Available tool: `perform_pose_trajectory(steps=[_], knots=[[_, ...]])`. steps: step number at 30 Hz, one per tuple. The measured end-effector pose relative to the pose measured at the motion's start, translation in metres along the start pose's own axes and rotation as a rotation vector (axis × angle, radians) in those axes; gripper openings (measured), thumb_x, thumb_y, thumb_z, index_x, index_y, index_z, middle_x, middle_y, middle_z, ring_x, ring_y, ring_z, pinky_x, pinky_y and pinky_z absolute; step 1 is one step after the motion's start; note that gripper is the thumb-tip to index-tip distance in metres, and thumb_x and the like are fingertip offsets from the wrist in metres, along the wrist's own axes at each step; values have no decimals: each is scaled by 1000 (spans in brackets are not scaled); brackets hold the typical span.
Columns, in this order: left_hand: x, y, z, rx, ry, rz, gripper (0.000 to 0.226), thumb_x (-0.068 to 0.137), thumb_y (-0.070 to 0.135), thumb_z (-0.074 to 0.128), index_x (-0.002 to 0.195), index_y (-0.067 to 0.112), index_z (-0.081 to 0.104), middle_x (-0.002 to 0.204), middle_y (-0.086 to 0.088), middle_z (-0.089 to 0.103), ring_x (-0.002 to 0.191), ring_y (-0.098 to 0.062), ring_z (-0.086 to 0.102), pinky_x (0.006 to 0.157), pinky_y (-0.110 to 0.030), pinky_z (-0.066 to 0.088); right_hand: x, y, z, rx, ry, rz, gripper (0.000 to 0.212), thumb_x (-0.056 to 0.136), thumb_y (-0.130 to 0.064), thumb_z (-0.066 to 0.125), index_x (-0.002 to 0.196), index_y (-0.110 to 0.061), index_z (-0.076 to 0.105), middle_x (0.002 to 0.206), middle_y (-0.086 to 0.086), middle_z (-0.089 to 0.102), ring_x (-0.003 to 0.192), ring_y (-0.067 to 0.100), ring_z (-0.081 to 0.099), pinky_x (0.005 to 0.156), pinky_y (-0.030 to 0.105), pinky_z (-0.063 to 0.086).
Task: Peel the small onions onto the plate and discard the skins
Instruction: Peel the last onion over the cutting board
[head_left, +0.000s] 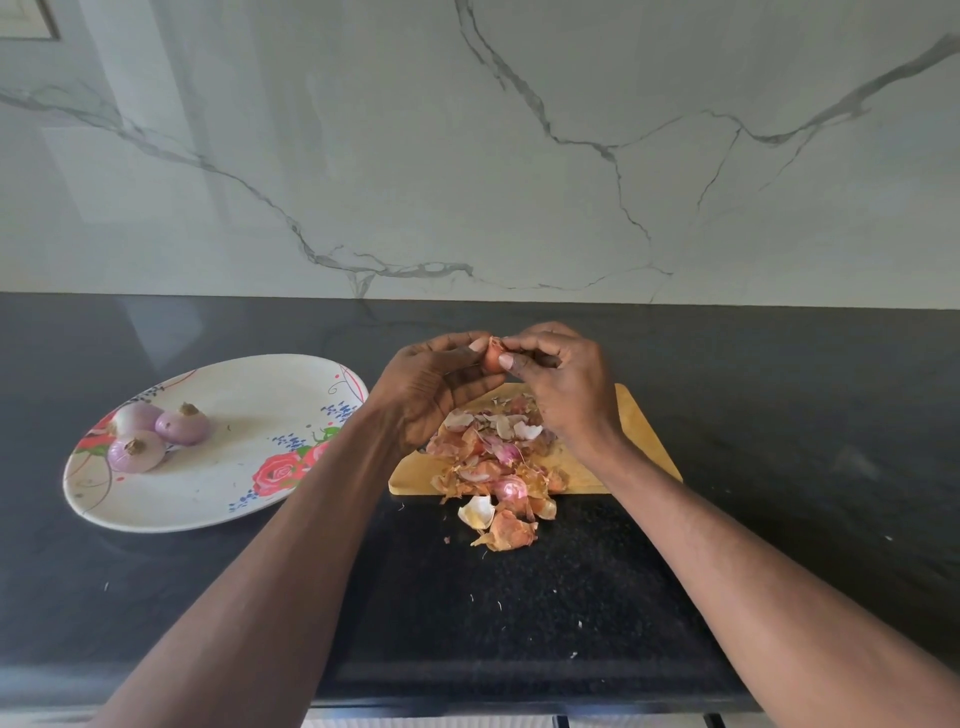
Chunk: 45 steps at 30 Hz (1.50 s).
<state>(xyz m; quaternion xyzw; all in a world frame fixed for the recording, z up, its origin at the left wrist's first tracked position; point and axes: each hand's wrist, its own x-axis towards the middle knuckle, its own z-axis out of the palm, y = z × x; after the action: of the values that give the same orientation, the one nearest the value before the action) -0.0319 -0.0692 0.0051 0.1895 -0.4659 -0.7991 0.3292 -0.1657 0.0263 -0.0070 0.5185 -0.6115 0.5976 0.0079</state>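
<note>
Both hands up over the far edge of the board, meeting on one small onion (492, 358). My left hand (434, 387) cups and pinches it from the left, fingers curled round it. My right hand (558, 382) pinches the papery skin at the top between thumb and fingertips (505, 360). Onion is mostly hidden between them; I can't tell how much skin is left on it.

Step in hand, as I read it: stripping the outer skin. To do it well:
- left holds firm but not crushing, and turns the onion as each strip comes off
- right pulls from the tip downward, in long strips, not flakes
- keep the work over the cutting board (641, 431) so the scraps land there

Skin pile (493, 467) sits on the board below the hands and has spilled off the near edge onto the black counter (779, 519); a few loose pieces (498, 525) lie there. Worth sweeping those back before discarding.

Plate (218, 467) is well apart to the left, with three peeled onions (156, 434) clustered at its left side. This one goes there next, I'd judge.
</note>
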Motion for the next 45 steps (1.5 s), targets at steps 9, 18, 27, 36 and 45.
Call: perform_pose_trajectory(steps=[9,18,27,36,45], knots=[[0,-3,2,-4,14,19,16,95,-4,58,107,-8,68,102,-22,72,94,-29,73,81,-36,62,-5,-3,4,-58,16,-46,6,85,-6,76,89,-10,74,86,-11,64,79,-2,61,69,10,48],[-2,3,-1,89,47,9,6,94,5,63,97,1,65,90,-14,74,76,-20,73,63,-27,62,-3,-6,0,-98,-22,25,4,92,-6,68,91,-10,67,87,-11,59,79,-1,55,68,8,43],[-3,3,0,130,-48,-22,22,92,6,63,111,-4,68,101,-14,73,88,-20,71,80,-34,63,-3,-6,1,-73,-29,130,10,95,-8,64,90,-16,65,89,0,68,85,15,65,71,28,54],[-5,4,4,17,-23,-32,13,96,2,58,103,-5,67,98,-20,74,91,-29,74,76,-30,63,-4,-8,2,-38,-35,163,12,96,-11,63,90,-21,62,85,-1,68,74,11,64,60,21,50],[-5,4,3,-20,-50,-56,23,98,-2,51,118,-9,61,118,-26,69,106,-36,70,80,-30,62,-1,-8,-1,2,7,195,11,98,-8,59,93,-18,59,88,3,67,72,9,66,62,26,55]])
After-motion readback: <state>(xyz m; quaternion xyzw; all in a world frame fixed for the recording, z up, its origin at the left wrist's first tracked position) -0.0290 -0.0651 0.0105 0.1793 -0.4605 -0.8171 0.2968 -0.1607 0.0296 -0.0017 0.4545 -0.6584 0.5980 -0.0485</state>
